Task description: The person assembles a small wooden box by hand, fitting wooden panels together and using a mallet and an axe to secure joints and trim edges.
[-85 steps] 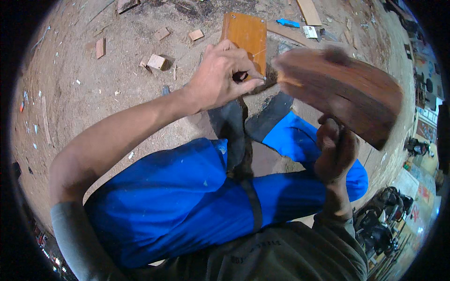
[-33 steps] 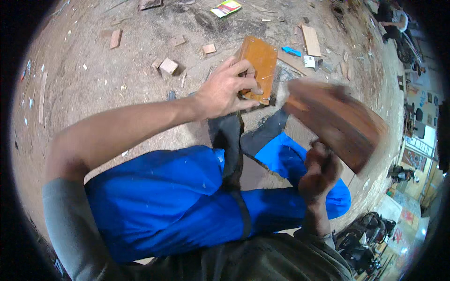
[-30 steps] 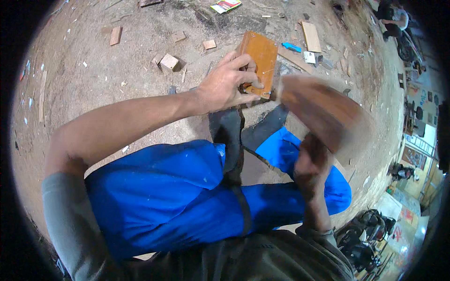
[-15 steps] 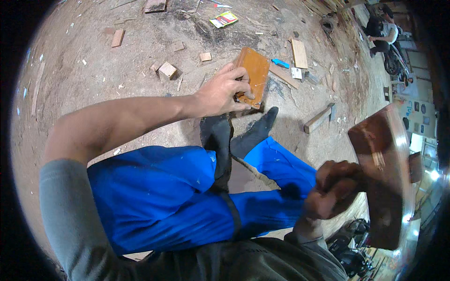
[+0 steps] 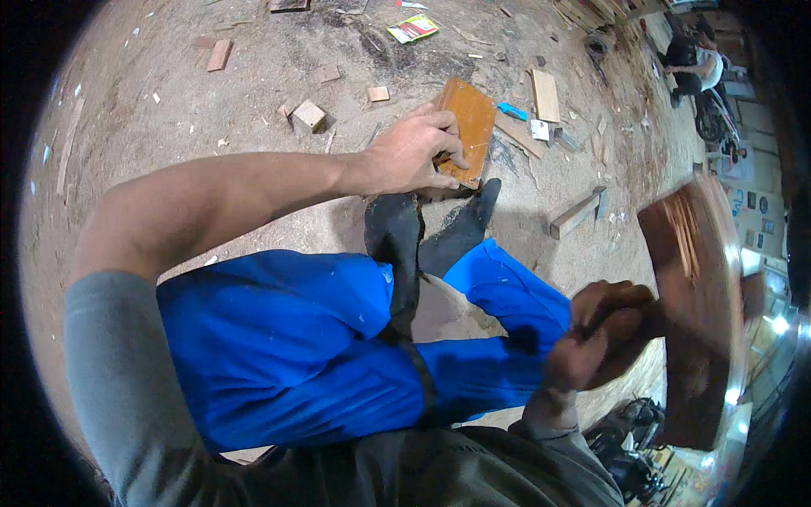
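My left hand (image 5: 411, 155) is closed on the near left side of a flat orange-brown wooden block (image 5: 470, 118), its fingers curled over the edge. The block stands just beyond my dark-socked feet (image 5: 456, 241), and its underside is hidden. On the right, my right hand (image 5: 604, 334) is wrapped around the handle of a large dark-brown wooden mallet (image 5: 697, 321). The mallet's head is raised near the camera, well apart from the block, and partly blurred. A stub shows on the far side of the head.
Beyond the block lie a blue tool (image 5: 513, 111), a pale board (image 5: 546, 95), wood offcuts (image 5: 309, 116) and a bright packet (image 5: 413, 29). A wooden bar with a metal piece (image 5: 578, 213) rests to the right. Another person (image 5: 697, 68) sits near a motorcycle at the far right.
The view has shifted slightly, so the floor things sit a little further right. Both hands keep their hold, and the mallet stays raised with its head slightly turned.
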Available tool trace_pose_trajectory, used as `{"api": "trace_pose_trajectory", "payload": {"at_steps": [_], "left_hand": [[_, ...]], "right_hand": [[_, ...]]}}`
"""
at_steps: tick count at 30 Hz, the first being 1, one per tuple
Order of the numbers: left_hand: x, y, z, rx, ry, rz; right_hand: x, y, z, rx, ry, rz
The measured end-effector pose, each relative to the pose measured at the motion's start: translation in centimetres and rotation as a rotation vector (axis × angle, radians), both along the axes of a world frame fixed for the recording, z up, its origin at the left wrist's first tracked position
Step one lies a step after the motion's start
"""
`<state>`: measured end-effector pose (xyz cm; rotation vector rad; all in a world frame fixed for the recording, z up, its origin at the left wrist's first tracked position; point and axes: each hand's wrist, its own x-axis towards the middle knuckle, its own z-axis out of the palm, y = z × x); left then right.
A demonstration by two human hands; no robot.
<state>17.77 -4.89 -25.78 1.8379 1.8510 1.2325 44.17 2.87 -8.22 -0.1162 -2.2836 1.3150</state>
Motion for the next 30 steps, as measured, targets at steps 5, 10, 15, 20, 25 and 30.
{"api": "trace_pose_trajectory", "payload": {"at_steps": [5,10,15,20,25,30], "left_hand": [[-0.3,0.3,-0.2,0.009,-0.023,-0.023],[0.0,-0.4,-0.7,0.035,-0.065,-0.062],[0.0,-1.3,-1.0,-0.046,-0.136,-0.093],[-0.3,-1.4,-1.4,0.028,-0.136,-0.066],[-0.2,-1.3,-1.7,0.031,-0.172,-0.063],[-0.3,-1.3,-1.5,0.132,-0.07,-0.066]], "right_hand": [[0.0,-2.0,-7.1,0.533,-0.62,-0.419],[0.6,-3.5,-7.0,0.246,-0.37,-0.644],[-2.4,-2.6,-4.2,0.277,-0.614,-0.605],[0.2,-3.6,0.2,-0.021,-0.303,-0.704],[1.6,-4.3,-0.9,-0.21,-0.087,-0.748],[-0.4,-3.9,-7.0,0.256,-0.573,-0.74]]}}
